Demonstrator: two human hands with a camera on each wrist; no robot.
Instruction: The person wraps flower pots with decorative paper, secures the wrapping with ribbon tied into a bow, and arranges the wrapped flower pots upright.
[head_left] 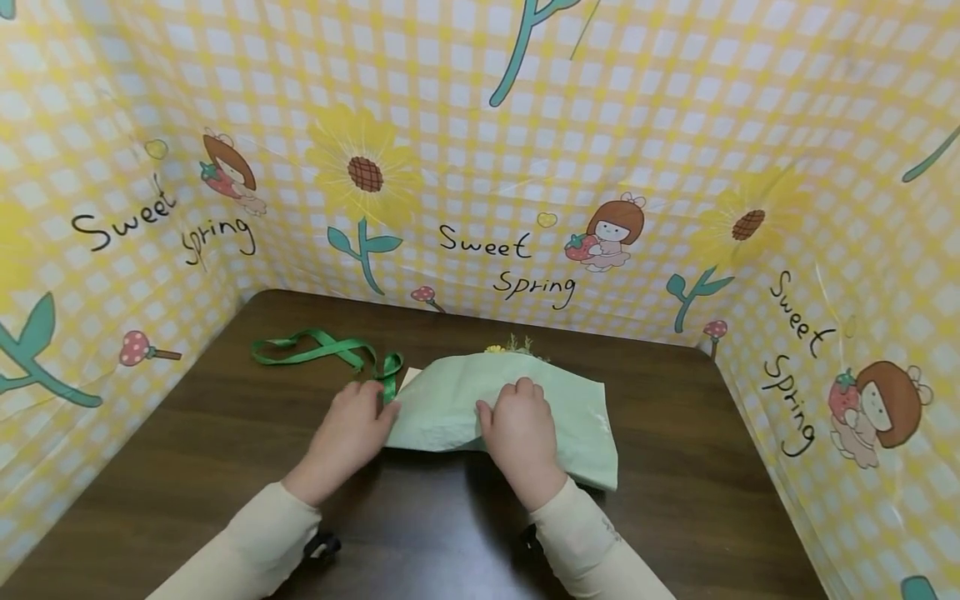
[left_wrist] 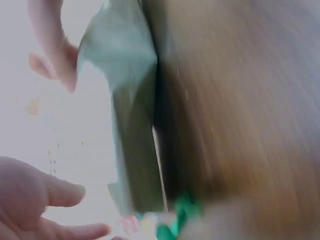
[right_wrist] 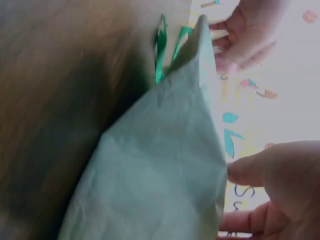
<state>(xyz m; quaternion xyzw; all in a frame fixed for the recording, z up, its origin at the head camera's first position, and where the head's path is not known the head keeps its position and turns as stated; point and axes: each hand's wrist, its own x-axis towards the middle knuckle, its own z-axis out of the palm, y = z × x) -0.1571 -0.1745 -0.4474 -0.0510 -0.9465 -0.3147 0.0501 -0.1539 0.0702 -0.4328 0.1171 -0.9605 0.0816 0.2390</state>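
Observation:
A sheet of pale green wrapping paper (head_left: 457,387) lies folded over a bundle on the table. Small yellow flowers (head_left: 495,348) and green sprigs (head_left: 519,343) peek out behind it; the rest of the bundle is covered. My left hand (head_left: 348,429) is at the paper's left end, thumb beside its edge. In the left wrist view the fingers of that left hand (left_wrist: 35,202) look spread, with no paper between them. My right hand (head_left: 521,429) rests on the paper's top, fingers and thumb loosely bent. The right wrist view shows this right hand (right_wrist: 280,185) touching the paper's raised side.
A loose green ribbon (head_left: 322,350) lies left of the paper on the dark wooden table (head_left: 420,517). Something cream-coloured (head_left: 410,377) shows at the paper's left corner. A yellow checked cloth (head_left: 480,167) hangs round the back and sides.

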